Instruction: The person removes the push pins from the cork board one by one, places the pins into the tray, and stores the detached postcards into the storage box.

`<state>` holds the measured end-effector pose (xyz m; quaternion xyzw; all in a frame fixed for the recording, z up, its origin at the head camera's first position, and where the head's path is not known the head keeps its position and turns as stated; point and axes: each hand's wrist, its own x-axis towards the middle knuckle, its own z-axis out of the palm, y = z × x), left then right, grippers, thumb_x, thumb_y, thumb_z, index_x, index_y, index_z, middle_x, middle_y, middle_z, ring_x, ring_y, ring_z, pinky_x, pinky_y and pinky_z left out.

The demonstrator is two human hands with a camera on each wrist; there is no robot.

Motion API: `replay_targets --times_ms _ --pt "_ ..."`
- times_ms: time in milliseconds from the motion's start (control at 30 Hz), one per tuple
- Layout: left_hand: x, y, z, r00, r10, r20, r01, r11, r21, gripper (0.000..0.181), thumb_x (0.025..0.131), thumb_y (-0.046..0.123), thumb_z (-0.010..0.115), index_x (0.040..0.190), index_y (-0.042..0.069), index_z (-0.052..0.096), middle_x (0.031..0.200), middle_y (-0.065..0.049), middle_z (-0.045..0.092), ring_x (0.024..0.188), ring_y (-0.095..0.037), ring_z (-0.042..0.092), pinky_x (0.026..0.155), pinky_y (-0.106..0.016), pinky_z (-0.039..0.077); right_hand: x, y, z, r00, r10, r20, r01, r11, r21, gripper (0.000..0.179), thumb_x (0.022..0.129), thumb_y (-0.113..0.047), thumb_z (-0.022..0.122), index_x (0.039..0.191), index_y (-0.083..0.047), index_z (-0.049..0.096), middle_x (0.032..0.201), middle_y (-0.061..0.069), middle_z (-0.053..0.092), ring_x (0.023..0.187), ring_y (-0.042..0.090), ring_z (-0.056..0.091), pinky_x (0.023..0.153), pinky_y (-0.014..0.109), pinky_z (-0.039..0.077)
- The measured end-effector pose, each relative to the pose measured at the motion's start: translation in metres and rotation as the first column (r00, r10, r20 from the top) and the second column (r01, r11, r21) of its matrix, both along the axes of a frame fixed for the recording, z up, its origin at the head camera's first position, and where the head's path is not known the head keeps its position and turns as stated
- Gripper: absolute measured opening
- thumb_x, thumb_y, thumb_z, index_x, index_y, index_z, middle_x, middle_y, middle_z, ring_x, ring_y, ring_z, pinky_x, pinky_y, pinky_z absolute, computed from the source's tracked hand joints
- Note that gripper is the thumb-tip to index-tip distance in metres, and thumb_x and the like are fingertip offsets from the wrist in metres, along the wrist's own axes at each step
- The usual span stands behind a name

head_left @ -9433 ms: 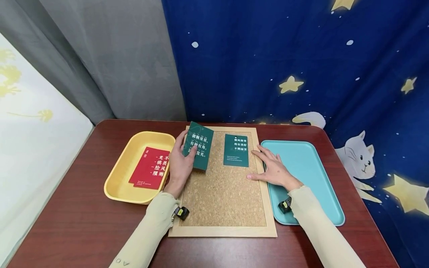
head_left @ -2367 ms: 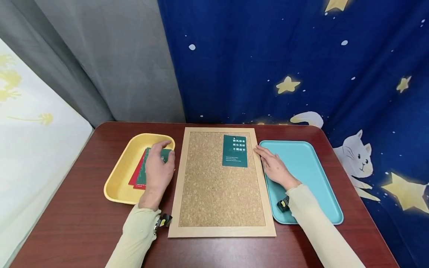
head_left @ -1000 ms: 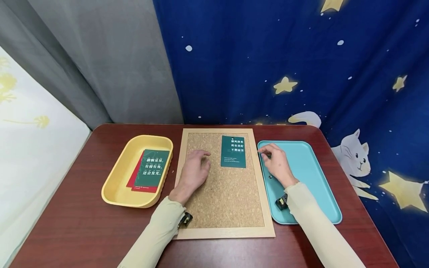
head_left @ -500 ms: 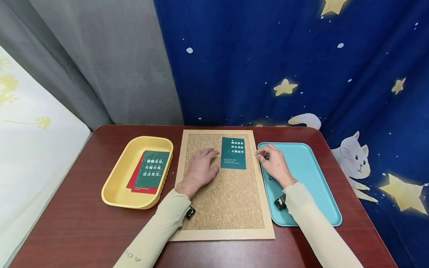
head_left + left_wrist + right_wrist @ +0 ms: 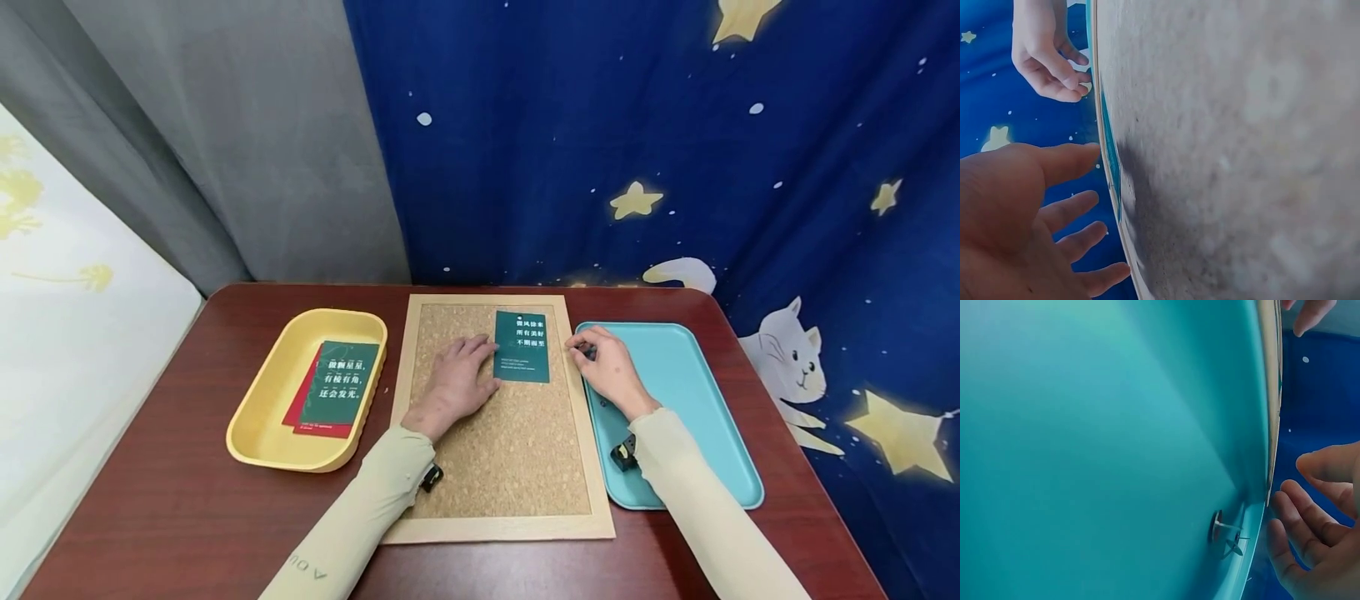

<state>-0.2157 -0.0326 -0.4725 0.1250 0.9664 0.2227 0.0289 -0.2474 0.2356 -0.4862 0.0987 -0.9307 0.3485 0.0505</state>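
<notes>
My left hand (image 5: 457,379) is low over the cork board (image 5: 517,454), fingers spread and relaxed. Its fingertips are right at the left edge of a green printed card (image 5: 522,358), which lies at the board's upper right with a small pale dot near its top. My right hand (image 5: 613,367) hovers over the left rim of a turquoise tray (image 5: 682,408), beside the board's wooden frame. In the right wrist view its fingers are loosely bent, thumb apart from them, with nothing between. Thumbtacks (image 5: 1215,526) lie in the tray along that rim, partly hidden under this hand in the head view.
Left of the board stands a yellow basket (image 5: 258,408). In it a green card (image 5: 341,383) lies on top of red cards (image 5: 300,393). Board, basket and tray share a dark red-brown table (image 5: 172,467), with curtains (image 5: 510,167) behind its far edge.
The green card that my left hand held over the board now lies in the yellow basket. That hand has come back right to the card on the board. My right hand's fingers have curled in.
</notes>
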Motion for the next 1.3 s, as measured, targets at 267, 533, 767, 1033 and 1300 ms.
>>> replay_targets --times_ms 267,533,767,1033,1300 --pt "-0.004 0.004 -0.006 0.999 -0.032 0.023 0.033 0.999 -0.031 0.056 0.1 0.032 0.071 0.152 0.022 0.053 0.167 -0.005 0.041 0.153 -0.037 0.038 0.121 -0.07 0.031 0.005 -0.008 -0.007 0.999 -0.004 0.037 0.005 1.0 -0.015 0.013 0.103 -0.013 0.065 0.113 -0.009 0.073 0.109 0.008 0.068 0.091 0.024 0.062 0.08 0.039 0.052" --pt "-0.001 -0.004 -0.007 0.996 -0.046 0.08 0.054 0.994 -0.099 0.055 0.102 0.029 0.068 0.154 0.025 0.052 0.17 0.0 0.037 0.159 -0.035 0.03 0.12 -0.078 0.024 0.005 -0.02 -0.012 0.999 0.015 0.051 -0.014 0.999 -0.033 0.014 0.103 -0.014 0.065 0.114 -0.01 0.072 0.11 0.007 0.067 0.096 0.025 0.064 0.085 0.043 0.054" --pt "-0.005 0.0 -0.002 0.994 -0.062 0.092 0.071 0.993 -0.097 0.051 0.103 0.03 0.065 0.153 0.024 0.054 0.17 0.002 0.037 0.161 -0.035 0.027 0.122 -0.078 0.02 0.0 -0.018 -0.008 0.999 0.013 0.03 -0.012 1.0 -0.022 0.015 0.103 -0.014 0.064 0.115 -0.008 0.072 0.112 0.008 0.065 0.097 0.026 0.062 0.085 0.043 0.053" --pt "-0.009 0.006 -0.002 0.993 -0.073 0.094 0.081 0.993 -0.084 0.05 0.103 0.032 0.065 0.152 0.028 0.055 0.17 0.001 0.037 0.161 -0.036 0.026 0.121 -0.078 0.02 -0.003 -0.013 -0.005 1.0 0.012 0.025 -0.011 1.0 -0.011 0.016 0.104 -0.014 0.064 0.115 -0.008 0.072 0.113 0.009 0.064 0.098 0.026 0.061 0.084 0.042 0.051" --pt "-0.013 0.011 -0.003 0.994 -0.06 0.095 0.069 0.994 -0.09 0.052 0.102 0.035 0.067 0.152 0.029 0.055 0.169 0.003 0.038 0.161 -0.034 0.027 0.122 -0.078 0.019 -0.008 -0.012 -0.001 1.0 0.012 0.022 -0.011 0.999 -0.039 0.016 0.104 -0.014 0.063 0.115 -0.007 0.072 0.114 0.009 0.064 0.095 0.025 0.06 0.081 0.041 0.05"
